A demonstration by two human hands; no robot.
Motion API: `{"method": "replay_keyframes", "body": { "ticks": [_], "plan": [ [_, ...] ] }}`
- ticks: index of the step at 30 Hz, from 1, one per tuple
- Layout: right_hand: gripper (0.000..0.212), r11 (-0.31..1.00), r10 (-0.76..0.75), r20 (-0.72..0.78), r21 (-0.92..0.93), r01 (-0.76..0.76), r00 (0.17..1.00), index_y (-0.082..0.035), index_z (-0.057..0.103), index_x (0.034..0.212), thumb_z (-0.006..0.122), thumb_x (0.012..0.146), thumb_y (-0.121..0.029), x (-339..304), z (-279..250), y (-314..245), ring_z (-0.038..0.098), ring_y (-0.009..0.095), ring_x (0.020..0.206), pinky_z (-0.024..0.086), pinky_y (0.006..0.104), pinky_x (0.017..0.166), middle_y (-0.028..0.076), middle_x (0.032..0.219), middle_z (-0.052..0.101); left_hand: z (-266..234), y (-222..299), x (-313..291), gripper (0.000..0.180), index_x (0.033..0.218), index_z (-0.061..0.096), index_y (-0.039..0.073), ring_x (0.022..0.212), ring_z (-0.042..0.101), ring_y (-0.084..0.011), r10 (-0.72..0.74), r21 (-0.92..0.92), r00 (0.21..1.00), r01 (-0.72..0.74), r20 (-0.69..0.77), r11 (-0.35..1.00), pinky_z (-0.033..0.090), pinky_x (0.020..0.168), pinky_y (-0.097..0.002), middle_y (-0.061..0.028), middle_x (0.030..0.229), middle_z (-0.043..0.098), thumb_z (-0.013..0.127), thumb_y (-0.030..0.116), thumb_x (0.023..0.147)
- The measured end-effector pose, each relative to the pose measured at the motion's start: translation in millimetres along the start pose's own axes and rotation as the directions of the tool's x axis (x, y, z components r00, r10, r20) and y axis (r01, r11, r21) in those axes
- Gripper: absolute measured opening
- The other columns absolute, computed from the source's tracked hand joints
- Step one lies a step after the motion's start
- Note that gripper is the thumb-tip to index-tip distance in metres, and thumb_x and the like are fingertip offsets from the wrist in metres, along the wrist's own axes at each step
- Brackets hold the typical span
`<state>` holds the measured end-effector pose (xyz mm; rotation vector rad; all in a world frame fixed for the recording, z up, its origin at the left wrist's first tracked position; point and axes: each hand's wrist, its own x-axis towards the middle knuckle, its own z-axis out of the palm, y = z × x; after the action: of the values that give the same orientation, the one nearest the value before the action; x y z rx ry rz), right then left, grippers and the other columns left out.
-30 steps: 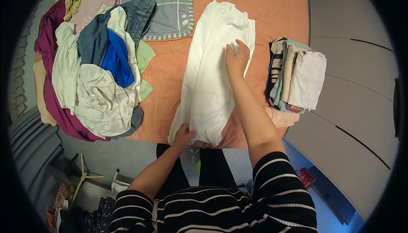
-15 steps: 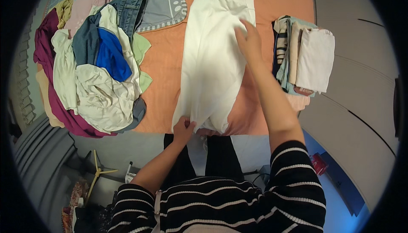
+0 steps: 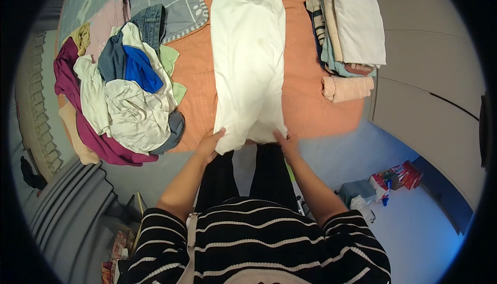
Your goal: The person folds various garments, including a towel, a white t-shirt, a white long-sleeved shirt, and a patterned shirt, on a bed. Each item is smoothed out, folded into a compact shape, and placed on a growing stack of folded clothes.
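Note:
A pair of white trousers (image 3: 248, 56) lies lengthwise on the bed, its waistband at the far end and its leg hems toward me. My left hand (image 3: 211, 145) grips the hem of the left leg at the bed's near edge. At the other hem, my right hand (image 3: 286, 142) is closed on the cloth's right corner. Between the hands the two hems hang slightly over the edge, the left one lower. Some creases run along the legs.
Left of the trousers is a loose heap of clothes (image 3: 134, 103). A stack of folded clothes (image 3: 362, 30) lies to the right, with a rolled peach cloth (image 3: 348, 88) nearer me. Orange bedding (image 3: 310, 113) covers the bed. A grey quilted mat (image 3: 176, 4) lies far left.
My right hand has come from the trousers' upper right side down to the right hem and taken hold. The trousers lie straighter and wider. The view has shifted.

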<state>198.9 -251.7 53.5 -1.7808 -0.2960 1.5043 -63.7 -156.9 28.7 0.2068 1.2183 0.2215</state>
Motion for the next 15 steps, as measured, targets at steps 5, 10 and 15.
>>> {"method": "replay_keyframes", "body": {
  "ticks": [5,10,15],
  "plan": [
    [0.039,0.657,0.069,0.108,0.743,-0.127,0.992,0.001,0.052,0.121,0.058,0.084,-0.008,-18,7,-36,0.061,0.022,0.098,0.047,0.0330,0.088,0.009,0.112,0.062,8,9,-27,0.041,0.111,0.057,0.009,0.074,0.058,-0.0216,-0.244,-0.295,0.961,0.273,0.130,0.916,0.052,0.078,-0.0416,-0.0090,0.093,0.062,0.058,0.043,0.089],
    [0.042,0.746,0.046,-0.026,0.666,-0.017,0.999,0.000,0.049,0.121,0.061,0.082,-0.006,-4,17,-11,0.062,0.021,0.090,0.050,0.0312,0.077,0.012,0.107,0.061,10,-7,-17,0.041,0.115,0.054,0.013,0.085,0.055,-0.0221,-0.277,-0.305,0.958,0.288,0.080,0.908,0.046,0.084,-0.0454,-0.0058,0.100,0.060,0.052,0.046,0.092],
    [0.025,0.929,0.352,-0.350,0.017,-0.370,0.868,-0.002,0.056,0.100,0.068,0.081,-0.012,-23,-1,48,0.057,0.016,0.062,0.042,0.0273,0.044,0.008,0.090,0.061,-23,-50,0,0.035,0.110,0.055,0.012,0.078,0.055,-0.0220,-0.374,-0.042,0.874,0.380,-0.311,0.924,0.047,0.079,-0.0434,-0.0036,0.090,0.059,0.052,0.042,0.093]
  ]
}}
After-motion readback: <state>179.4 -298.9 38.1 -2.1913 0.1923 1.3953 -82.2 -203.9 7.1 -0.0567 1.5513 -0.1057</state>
